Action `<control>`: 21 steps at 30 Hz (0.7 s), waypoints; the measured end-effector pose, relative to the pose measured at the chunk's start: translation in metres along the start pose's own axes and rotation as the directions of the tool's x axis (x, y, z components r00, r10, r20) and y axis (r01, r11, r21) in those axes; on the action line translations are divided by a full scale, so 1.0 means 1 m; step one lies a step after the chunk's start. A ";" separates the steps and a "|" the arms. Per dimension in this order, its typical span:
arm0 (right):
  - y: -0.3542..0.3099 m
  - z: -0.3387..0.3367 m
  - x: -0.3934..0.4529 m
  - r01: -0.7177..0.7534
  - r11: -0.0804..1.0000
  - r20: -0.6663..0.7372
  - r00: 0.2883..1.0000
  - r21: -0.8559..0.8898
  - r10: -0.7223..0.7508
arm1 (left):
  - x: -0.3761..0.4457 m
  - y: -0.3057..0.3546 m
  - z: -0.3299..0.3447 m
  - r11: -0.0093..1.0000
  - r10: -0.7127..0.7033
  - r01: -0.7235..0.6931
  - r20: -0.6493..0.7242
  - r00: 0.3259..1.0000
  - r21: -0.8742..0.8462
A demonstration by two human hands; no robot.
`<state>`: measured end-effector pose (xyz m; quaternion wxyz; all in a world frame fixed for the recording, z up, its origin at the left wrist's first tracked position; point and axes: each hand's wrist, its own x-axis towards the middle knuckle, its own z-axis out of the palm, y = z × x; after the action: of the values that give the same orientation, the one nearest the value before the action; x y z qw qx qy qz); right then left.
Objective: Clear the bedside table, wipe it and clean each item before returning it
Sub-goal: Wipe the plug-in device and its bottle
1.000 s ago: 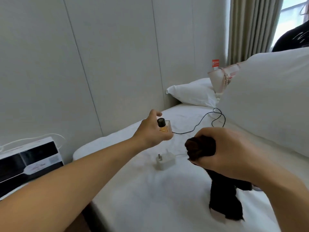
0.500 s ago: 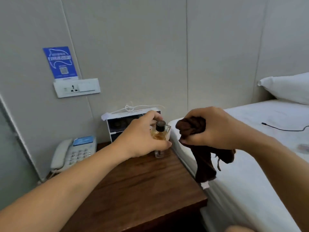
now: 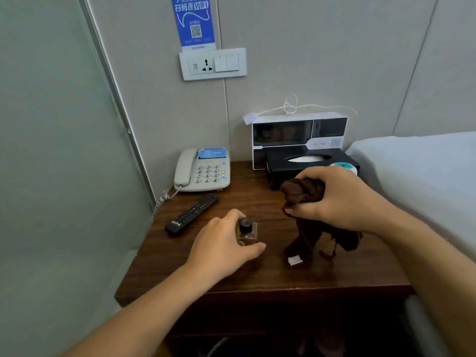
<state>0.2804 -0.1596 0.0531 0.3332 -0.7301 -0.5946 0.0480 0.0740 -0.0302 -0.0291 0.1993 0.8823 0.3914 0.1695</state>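
Task status: late stage, by the look of it. The bedside table [image 3: 257, 276] already carries a telephone [image 3: 202, 170] at its rear left corner, a remote control [image 3: 192, 213] just in front of that, a black tissue box [image 3: 309, 167] at the rear right, and a black-and-white box [image 3: 298, 135] against the wall behind the tissue box. Whether each of these has been wiped cannot be read from the view.

Item in hand: a small glass bottle [image 3: 247, 231] with a black cap, upright, at the middle of the table top toward the front edge. The left hand [image 3: 224, 249] is curled round it, thumb at the front and fingers behind. Whether its base rests on the wood cannot be told, since the hand hides it.

The right hand [image 3: 334, 199] is clenched on a bunched dark brown cloth [image 3: 309, 220], held above the right half of the table top; the loose end hangs down and reaches the wood, a white label [image 3: 295, 260] at its tip.

Remaining work, as judged: release the bottle, then fetch any items not yet returned.

Clearances: the bottle stands apart from the remote control and from the hanging cloth. Bare wood lies along the front edge and at the front right corner. The bed [image 3: 417, 171] adjoins the right edge; a wall panel bounds the left edge
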 end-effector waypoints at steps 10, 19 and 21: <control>0.026 0.027 -0.009 -0.115 0.993 0.073 0.991 -0.018 0.116 | -0.006 -0.027 -0.014 0.991 0.084 -0.061 0.199 0.976 -0.123; 0.024 0.032 -0.001 -0.194 0.972 0.234 0.959 0.133 0.160 | 0.022 -0.065 -0.024 0.966 0.241 -0.193 0.323 0.915 -0.173; 0.019 0.034 -0.002 -0.159 0.975 0.246 0.962 0.156 0.117 | 0.028 -0.061 -0.025 0.946 0.305 -0.234 0.366 0.879 -0.225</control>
<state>0.2798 -0.1483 0.0153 0.3189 -0.7271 -0.5708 0.2094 0.0419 0.0341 -0.0333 0.3250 0.9232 0.1997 0.0471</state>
